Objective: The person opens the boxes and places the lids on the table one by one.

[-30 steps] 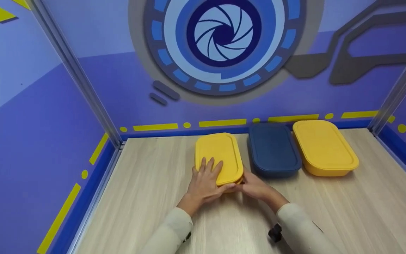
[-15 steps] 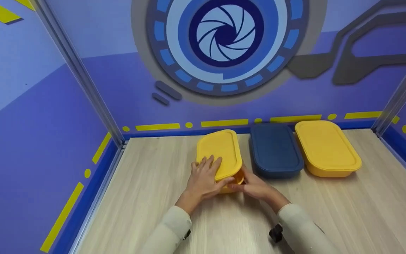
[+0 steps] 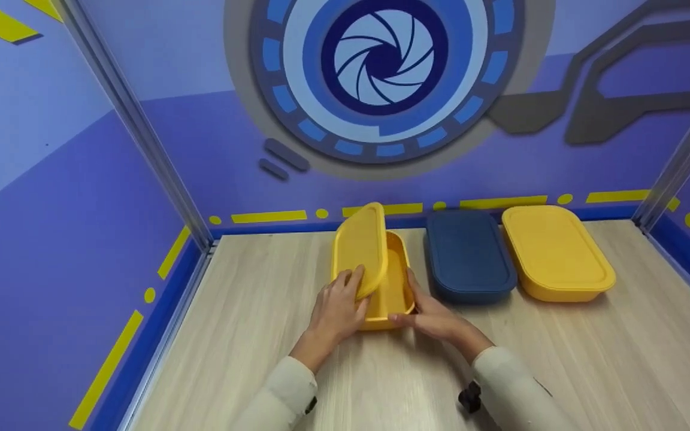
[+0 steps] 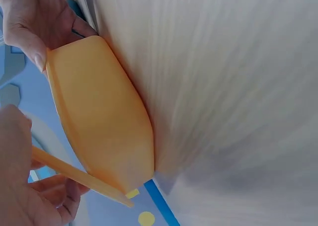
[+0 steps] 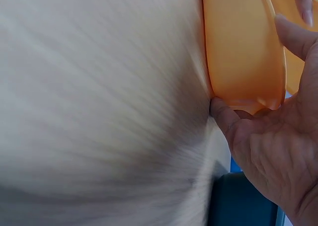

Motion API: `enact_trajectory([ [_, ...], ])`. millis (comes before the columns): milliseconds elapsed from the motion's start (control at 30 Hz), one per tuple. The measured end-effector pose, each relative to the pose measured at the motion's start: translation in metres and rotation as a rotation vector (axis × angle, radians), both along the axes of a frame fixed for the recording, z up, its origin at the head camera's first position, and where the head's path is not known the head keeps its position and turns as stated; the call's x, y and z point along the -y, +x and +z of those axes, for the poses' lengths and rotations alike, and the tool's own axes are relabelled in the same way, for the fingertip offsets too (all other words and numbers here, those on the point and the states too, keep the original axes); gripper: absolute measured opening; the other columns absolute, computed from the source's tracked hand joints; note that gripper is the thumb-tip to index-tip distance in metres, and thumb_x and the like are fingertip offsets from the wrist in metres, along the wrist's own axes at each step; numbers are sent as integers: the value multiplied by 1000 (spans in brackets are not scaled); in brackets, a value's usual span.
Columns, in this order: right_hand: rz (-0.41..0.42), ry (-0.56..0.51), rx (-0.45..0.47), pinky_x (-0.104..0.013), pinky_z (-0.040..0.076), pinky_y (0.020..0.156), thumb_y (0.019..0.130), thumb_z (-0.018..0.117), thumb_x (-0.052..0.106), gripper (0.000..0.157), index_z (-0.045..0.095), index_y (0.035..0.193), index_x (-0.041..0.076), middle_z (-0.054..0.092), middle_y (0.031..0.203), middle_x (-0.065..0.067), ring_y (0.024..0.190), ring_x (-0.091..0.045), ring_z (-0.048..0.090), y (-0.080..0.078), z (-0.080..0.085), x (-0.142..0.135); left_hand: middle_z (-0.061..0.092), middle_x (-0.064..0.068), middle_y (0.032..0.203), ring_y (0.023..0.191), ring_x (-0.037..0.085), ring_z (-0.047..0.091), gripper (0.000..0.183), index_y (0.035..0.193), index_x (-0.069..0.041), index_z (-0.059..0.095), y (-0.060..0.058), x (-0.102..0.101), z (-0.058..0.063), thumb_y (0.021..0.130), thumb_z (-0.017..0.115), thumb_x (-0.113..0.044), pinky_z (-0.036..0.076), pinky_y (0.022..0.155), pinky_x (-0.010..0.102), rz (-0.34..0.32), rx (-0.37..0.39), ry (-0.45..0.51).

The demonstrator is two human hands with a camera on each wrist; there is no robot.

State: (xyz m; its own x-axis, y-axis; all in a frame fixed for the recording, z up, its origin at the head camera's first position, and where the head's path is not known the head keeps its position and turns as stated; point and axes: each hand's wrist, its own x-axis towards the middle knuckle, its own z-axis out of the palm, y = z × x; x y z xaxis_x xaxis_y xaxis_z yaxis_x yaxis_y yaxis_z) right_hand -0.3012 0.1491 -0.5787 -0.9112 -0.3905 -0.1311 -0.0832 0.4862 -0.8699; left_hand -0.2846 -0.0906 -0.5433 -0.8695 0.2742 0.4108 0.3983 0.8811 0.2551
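Slanting over the left part of a yellow box (image 3: 381, 325) in the head view, a yellow lid (image 3: 358, 248) is standing with its right edge raised, leaving the right part of the inside showing. The left hand (image 3: 334, 308) is gripping the lid near its front end. The right hand (image 3: 438, 317) is holding the box at its near right corner, thumb at the rim, fingers along the right wall. The box is sitting on the wooden tabletop (image 3: 249, 311), near the back wall (image 3: 201, 149). To its left, a wide stretch of wood is running to the left side wall (image 3: 39, 269); to its right, only a narrow strip is parting it from a dark blue box (image 3: 471, 254), with a second yellow box (image 3: 557, 248) lying just beside that.

In the left wrist view, the lid is showing almost edge-on, the left hand's grip closing down to its thin edge. Whether the lid is touching the rim, one cannot tell.

In the right wrist view, the right hand is spanning the box's wall, thumb by the rim, a fingertip near the base.
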Motion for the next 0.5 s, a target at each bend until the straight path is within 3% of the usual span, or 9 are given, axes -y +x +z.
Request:
enact_trajectory([
  [100,-16,22,18,-63,14,134,88,76,66,130,-11,173,22,5,182,-12,168,-36,19,0,2,1,70,15,131,110,34,76,57,151,-11,57,2,2,4,98,73,-23,62,96,50,8,-16,45],
  [300,-30,43,26,-63,13,134,90,76,63,126,-11,173,23,5,182,-11,168,-35,18,0,2,1,71,15,122,103,31,76,53,149,-4,57,1,5,11,99,70,-14,65,90,46,31,-57,126],
  [433,-33,30,47,-63,11,135,90,77,60,126,-11,173,23,2,183,-10,169,-35,14,1,3,0,72,18,115,98,33,77,46,142,4,59,-1,11,13,98,68,-4,65,85,45,48,-112,243],
  [500,-32,24,55,-64,10,134,90,78,58,126,-11,172,22,1,183,-10,170,-35,12,1,3,0,71,21,118,101,35,78,46,143,6,54,-2,14,13,99,65,-1,65,87,45,75,-105,320],
])
